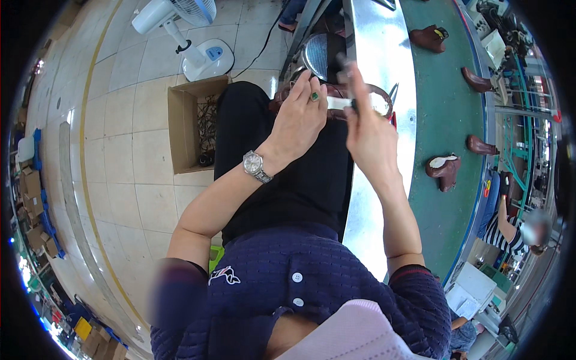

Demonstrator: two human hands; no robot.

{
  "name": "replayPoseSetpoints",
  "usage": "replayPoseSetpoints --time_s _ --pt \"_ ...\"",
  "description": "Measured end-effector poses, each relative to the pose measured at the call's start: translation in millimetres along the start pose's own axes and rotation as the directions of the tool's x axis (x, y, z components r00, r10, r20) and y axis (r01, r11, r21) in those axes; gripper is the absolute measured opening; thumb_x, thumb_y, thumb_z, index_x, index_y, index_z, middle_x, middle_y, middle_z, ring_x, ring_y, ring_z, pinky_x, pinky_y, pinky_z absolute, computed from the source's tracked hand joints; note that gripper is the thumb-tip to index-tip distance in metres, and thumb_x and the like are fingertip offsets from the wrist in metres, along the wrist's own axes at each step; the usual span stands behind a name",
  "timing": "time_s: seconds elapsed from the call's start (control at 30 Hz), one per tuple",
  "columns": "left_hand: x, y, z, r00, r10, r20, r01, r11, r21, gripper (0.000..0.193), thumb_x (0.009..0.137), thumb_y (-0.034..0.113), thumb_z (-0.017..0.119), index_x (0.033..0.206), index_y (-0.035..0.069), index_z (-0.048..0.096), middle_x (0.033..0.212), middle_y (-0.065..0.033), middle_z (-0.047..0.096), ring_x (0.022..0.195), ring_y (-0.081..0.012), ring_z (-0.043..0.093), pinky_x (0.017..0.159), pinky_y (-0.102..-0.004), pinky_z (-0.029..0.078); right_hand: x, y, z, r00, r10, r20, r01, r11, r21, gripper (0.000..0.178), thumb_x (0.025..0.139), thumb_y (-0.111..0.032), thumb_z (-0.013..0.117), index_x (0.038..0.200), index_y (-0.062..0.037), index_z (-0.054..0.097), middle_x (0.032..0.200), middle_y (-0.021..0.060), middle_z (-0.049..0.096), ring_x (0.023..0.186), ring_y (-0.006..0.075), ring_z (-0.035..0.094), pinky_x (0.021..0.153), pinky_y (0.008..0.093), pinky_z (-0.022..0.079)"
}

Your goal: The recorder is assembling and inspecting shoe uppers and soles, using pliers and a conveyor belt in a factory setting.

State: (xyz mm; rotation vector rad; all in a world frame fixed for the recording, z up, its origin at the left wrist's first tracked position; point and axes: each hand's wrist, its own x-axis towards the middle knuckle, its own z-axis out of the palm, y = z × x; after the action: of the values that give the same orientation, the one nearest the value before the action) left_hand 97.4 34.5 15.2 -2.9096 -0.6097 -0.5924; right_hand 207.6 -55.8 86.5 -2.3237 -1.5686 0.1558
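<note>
A brown leather boot (338, 91) lies across my lap, its pale underside facing up and its rounded end toward the metal bench. My left hand (298, 120) rests over the boot, fingers together and stretched across it, holding it in place. A ring with a green stone and a wristwatch (254, 163) show on that arm. Above the boot's pale underside is my right hand (372, 135), closed around a tool (344, 67) blurred by motion. Its kind cannot be made out; a dark part shows below the fingers.
A shiny metal bench (381, 48) runs along my right. Beyond it, a green conveyor belt (432, 228) carries several brown boots (443, 172). On my left stand an open cardboard box (183, 129) holding dark tangled strands and a white fan (207, 60). Another person (510, 231) sits across the belt.
</note>
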Motion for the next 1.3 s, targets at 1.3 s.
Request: replayPoseSetpoints --time_s 1.3 --pt "-71.1 4.9 -23.2 0.494 -0.12 0.861 0.533 -0.741 -0.408 0.08 0.083 0.023 0.07 0.142 0.006 0.02 0.127 -0.0116 0.047 0.111 -0.0199 0.052 0.091 -0.0381 0.046 -30.2 26.2 -23.9 0.914 0.091 0.394 -0.285 0.837 0.467 0.071 0.084 0.003 0.05 0.145 -0.022 0.026 0.07 0.011 0.063 0.05 0.0169 0.058 0.053 0.0323 0.048"
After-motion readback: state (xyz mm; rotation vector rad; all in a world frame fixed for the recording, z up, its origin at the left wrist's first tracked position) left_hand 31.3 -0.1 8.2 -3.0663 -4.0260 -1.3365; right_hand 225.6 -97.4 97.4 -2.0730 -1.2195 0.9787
